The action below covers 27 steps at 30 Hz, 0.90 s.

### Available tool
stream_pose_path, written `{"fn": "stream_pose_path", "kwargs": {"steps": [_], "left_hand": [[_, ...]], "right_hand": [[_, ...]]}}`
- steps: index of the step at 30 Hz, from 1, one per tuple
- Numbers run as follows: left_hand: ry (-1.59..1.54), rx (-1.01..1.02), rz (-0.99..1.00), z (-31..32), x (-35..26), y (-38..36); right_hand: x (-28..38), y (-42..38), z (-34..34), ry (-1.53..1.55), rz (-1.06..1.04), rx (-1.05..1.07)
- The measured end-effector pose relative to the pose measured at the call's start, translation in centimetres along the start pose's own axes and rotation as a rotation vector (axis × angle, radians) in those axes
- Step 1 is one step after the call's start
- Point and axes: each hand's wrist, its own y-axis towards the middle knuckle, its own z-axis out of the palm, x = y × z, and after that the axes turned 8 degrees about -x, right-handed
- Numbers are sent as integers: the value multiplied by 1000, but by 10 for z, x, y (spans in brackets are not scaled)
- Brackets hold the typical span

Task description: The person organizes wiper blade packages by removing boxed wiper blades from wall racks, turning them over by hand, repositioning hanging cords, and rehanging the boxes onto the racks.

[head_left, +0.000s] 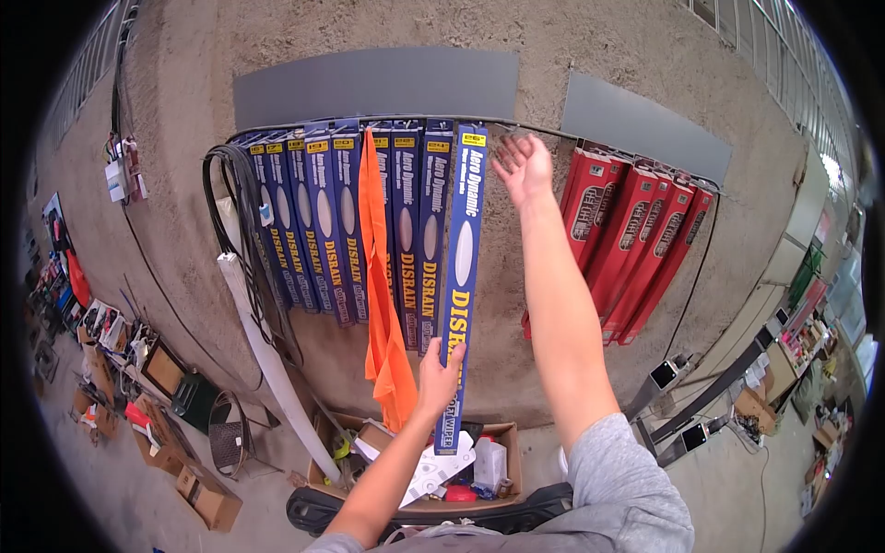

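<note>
Fig. Hanging a boxed wiper on a wall wire, head view, read L to R.

Far L: black hoses [241, 230] looped off the wire [544, 129], w/ a white tube [267, 355] leaning below. Next, a row of blue boxes [318, 221] already hung side by side, broken by an orange cloth [383, 304]. The blue box in hand [463, 267] is the rightmost of the row, upright, its top at wire level, bottom end over the cardboard box [498, 470] on the floor.

Left hand [441, 373]: fingers closed round the lower part of the box in hand, steadying it.

Right hand [524, 166]: raised, palm open, holding nothing, just R of the box top and apart from it.

Far R: red boxes [636, 240] fanned out on the same wire, well apart from the blue row.

Doing it well, by judgement: keep the low grip light so the box hangs plumb; bring the free hand to the top tab, not the middle, to seat it on the wire; leave spacing equal to neighbours so it doesn't ride over the next box.
</note>
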Motion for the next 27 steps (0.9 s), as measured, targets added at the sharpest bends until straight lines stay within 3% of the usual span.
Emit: {"fn": "stream_pose_path", "kwargs": {"steps": [2, 4, 9, 15, 17, 22, 27], "left_hand": [[-18, 7, -16, -1, -1, 0], [-27, 8, -42, -2, -2, 2], [-2, 0, -14, -6, 5, 5], [-41, -8, 12, -6, 8, 8], [-73, -17, 13, -4, 17, 7], [-147, -43, -18, 0, 33, -3], [-162, -44, -5, 3, 24, -25]], "right_hand": [[7, 25, 1, 88, 36, 2], [9, 32, 11, -56, -6, -184], [22, 61, 7, -52, 69, -51], [19, 33, -7, -103, 144, -108], [0, -20, -16, -124, -85, -176], [-81, -167, -54, -669, -582, -64], [-96, -261, -65, -941, -652, -120]]}}
